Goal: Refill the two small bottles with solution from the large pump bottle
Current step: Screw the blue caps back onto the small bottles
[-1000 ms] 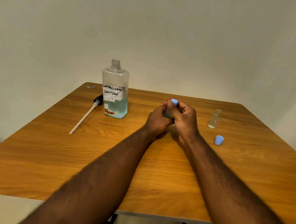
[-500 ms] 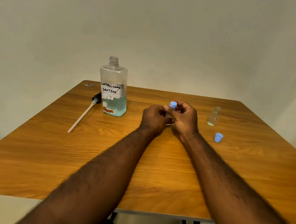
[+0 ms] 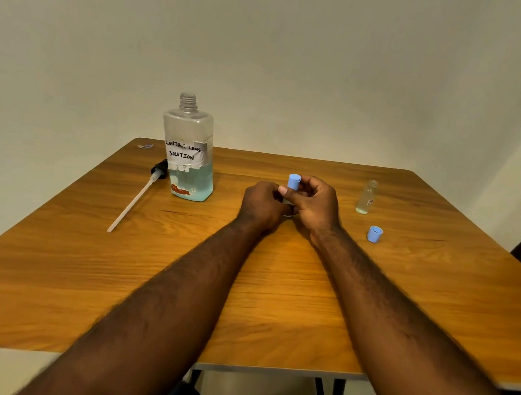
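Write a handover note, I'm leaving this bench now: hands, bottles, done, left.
Left hand grips a small clear bottle, mostly hidden; right hand pinches its light-blue plastic cap.
Large clear labelled bottle stands open, its black-headed pump lying beside it.
Second small clear bottle stands uncapped at right, its blue cap loose nearby.
Done: pump out, one cap off. Left: fill both, recap.

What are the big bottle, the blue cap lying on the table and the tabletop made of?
The big bottle looks like clear glossy plastic: bluish liquid shows through it. That blue cap seems matte plastic, opaque and evenly coloured. The tabletop shows wood grain with a smooth sheen, perhaps laminate.
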